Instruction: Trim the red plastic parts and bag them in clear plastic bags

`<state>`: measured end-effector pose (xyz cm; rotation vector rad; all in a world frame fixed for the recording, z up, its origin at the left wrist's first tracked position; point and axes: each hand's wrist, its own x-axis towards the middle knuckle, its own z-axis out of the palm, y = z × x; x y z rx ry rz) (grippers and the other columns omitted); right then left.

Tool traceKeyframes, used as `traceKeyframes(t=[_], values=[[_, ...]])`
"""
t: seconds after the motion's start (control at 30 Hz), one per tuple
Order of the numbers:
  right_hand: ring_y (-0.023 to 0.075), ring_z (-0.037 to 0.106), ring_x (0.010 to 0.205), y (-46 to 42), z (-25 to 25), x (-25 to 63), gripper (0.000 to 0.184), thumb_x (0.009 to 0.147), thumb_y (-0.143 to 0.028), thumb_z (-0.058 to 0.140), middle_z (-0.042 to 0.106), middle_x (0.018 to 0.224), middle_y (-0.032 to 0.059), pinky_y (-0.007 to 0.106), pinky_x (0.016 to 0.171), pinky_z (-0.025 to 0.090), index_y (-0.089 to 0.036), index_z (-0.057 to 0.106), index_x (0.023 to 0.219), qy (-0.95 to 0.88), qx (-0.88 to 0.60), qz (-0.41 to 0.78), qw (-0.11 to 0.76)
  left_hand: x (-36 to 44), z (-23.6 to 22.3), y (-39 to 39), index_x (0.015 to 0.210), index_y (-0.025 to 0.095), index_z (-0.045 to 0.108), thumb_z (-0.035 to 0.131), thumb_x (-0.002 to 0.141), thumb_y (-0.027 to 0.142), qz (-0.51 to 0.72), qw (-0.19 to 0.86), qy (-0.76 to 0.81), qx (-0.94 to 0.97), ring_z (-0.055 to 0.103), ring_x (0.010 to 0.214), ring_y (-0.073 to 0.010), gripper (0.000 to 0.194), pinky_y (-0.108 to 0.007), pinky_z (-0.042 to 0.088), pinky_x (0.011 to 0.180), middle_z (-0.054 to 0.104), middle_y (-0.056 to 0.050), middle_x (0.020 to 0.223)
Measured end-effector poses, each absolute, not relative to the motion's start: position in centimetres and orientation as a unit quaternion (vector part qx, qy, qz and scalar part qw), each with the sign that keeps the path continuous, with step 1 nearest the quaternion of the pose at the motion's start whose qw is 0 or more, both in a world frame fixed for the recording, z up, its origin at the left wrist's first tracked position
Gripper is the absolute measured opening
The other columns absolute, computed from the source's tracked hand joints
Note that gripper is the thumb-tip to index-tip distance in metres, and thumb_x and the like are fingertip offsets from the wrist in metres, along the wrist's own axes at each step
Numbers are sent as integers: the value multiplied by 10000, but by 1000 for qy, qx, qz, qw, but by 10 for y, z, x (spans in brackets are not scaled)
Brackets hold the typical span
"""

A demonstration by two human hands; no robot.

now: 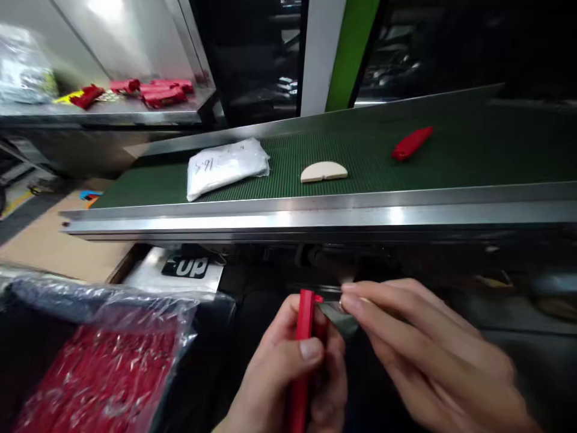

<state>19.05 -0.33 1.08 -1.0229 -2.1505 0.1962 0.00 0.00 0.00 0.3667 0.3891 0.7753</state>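
Observation:
My left hand [282, 367] is wrapped round a long red handle-like part [305, 325], held upright with the thumb pressed on its face. From its upper right side a flat grey piece [340, 319] sticks out toward my right hand; it looks like metal, but its exact kind is unclear. My right hand [419, 349] is closed in a pinch at the tip of that piece. A tiny bit of something pale shows between its fingertips, too small to name. The lower end of the red part is hidden by my left fingers.
Ahead runs a green conveyor belt [288, 144] with a metal front rail [270, 218]. On it lie a white plastic packet [228, 165], a cream half-round piece [323, 171] and a red part [412, 143]. A plastic-lined bin of red parts [103, 367] stands left; more red parts [162, 93] lie on a metal shelf [135, 119].

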Motion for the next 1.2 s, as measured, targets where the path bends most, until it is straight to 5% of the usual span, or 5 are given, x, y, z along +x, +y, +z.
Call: traceKeyframes(t=[0.47,0.67,1.2], values=[[173,583,1067,4,-2,195,402,856,38,546,621,1164,110,326,882,513,-114,624,1220,-799,-432,94,408,7,-3,-10,979,163,519,652,839,272,347,910,128,186,496,608,-77,222,-155,377,572,540,-39,778],[196,570,1081,-7,1,194,368,843,40,557,621,1143,116,340,860,507,-112,653,1164,-814,-417,82,395,13,-6,-10,1040,195,516,487,966,343,403,900,106,125,404,459,-33,168,-116,328,438,545,-41,812],[254,569,1020,-6,-7,193,309,912,-45,521,651,1124,116,462,853,424,-158,661,1163,-823,-417,-9,386,9,3,-9,1029,197,553,569,937,399,348,923,144,73,509,541,-86,223,-146,408,525,590,-53,764]])
